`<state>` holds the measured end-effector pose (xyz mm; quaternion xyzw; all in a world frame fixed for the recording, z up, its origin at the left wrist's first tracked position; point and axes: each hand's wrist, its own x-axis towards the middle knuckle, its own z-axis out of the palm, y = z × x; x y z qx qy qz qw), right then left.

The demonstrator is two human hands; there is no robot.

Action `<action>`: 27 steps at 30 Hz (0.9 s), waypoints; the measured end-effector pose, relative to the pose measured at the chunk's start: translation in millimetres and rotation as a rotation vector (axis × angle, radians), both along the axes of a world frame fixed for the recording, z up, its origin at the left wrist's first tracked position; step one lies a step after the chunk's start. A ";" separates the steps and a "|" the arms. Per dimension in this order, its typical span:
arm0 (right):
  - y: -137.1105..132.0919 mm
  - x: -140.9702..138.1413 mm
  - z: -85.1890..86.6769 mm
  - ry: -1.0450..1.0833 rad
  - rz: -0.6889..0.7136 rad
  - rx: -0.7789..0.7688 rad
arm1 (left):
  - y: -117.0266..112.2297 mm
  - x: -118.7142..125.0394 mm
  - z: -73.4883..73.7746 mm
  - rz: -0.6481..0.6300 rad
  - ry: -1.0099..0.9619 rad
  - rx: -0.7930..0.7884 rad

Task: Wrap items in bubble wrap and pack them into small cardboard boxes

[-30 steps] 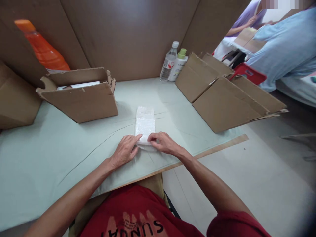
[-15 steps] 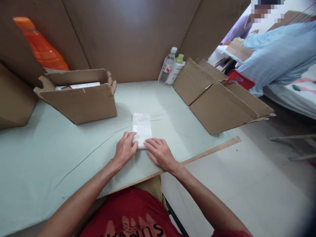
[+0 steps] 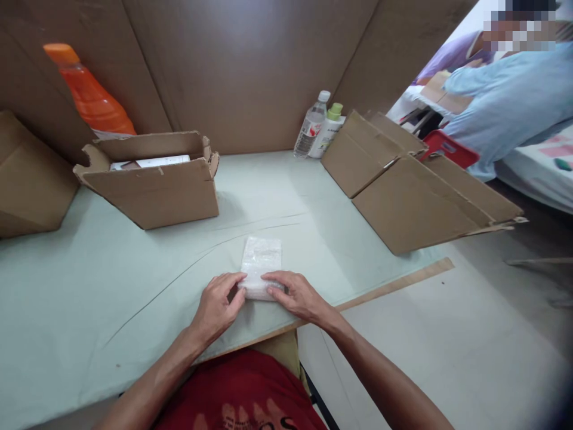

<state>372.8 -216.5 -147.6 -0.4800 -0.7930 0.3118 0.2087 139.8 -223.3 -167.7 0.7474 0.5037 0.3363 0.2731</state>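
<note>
A strip of white, see-through bubble wrap (image 3: 262, 258) lies on the pale green tabletop in front of me. Its near end is folded into a thicker bundle; whether anything is inside I cannot make out. My left hand (image 3: 218, 303) grips the left side of this bundle, thumb low and fingertips on top. On the opposite side, my right hand (image 3: 296, 294) pinches the bundle between thumb and fingers. The far part of the wrap stretches flat away from both hands.
A cardboard box (image 3: 174, 197) with white items stands back left, near an orange bottle (image 3: 96, 98). Two open boxes (image 3: 416, 203) stand right, beside a water bottle (image 3: 311, 128) and a green-capped bottle (image 3: 329, 128). A person in light blue (image 3: 514, 101) works at another table.
The near end of the wrap is now folded thicker, and its flat part looks shorter. Both hands have come nearer to me, with thumbs and fingers now around the bundle's sides.
</note>
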 end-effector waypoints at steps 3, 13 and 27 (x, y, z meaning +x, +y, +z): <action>-7.6 -4.3 -1.3 -0.147 -0.101 0.327 | 16.4 9.1 -1.6 0.083 0.022 -0.061; 7.7 -17.0 -17.8 -0.048 -0.182 0.310 | -1.2 12.1 4.4 0.346 -0.655 -0.514; -6.3 -37.0 16.0 0.357 -0.133 0.067 | -29.9 6.6 18.7 0.171 -0.744 -0.532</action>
